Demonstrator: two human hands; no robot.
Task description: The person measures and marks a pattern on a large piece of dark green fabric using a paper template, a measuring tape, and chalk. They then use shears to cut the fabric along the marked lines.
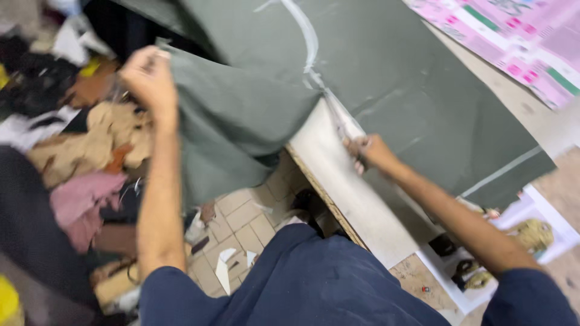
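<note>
Cutting step in progress, by my reading. Left hand at 10 o'clock is clenched on the green cloth, lifting its hanging flap. Right hand, centre, is closed on scissors at the chalk line. Next move needs the cloth taut and the blades on the line.

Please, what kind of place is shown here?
Probably a tailoring workshop: chalk-marked green cloth on a cutting table, scissors in the right hand, and fabric scraps piled on the floor.
</note>
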